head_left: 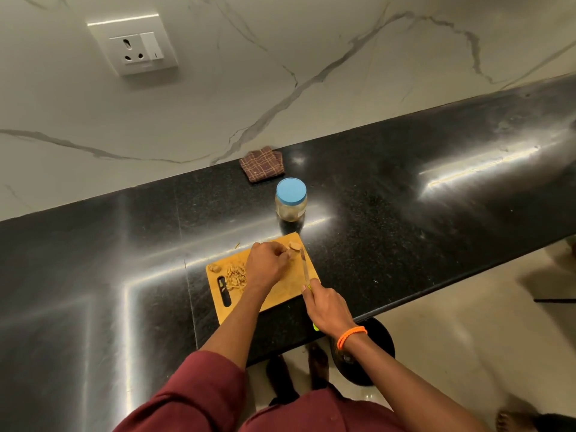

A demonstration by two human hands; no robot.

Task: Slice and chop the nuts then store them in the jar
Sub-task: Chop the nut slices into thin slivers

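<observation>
Slicing step: the left hand [268, 262] pinches a pale nut [288, 252] on the wooden chopping board [282, 289]; the right hand's [327, 308] grip holds the green-handled knife [304, 267], which next must come down beside the fingertips.

A polished black granite counter [405, 188] ran from eight o'clock to two o'clock, streaked with light glare. Behind it stood a white marble wall [280, 57] veined grey, with a white socket plate [132, 43] at eleven o'clock; beige floor [452, 353] lay at four o'clock

Both hands forward and low, arms extended.
Left hand [267, 264] has fingers curled, pinching a nut [288, 253]; right hand [327, 308] grips a knife [304, 269], orange band at its wrist.
</observation>
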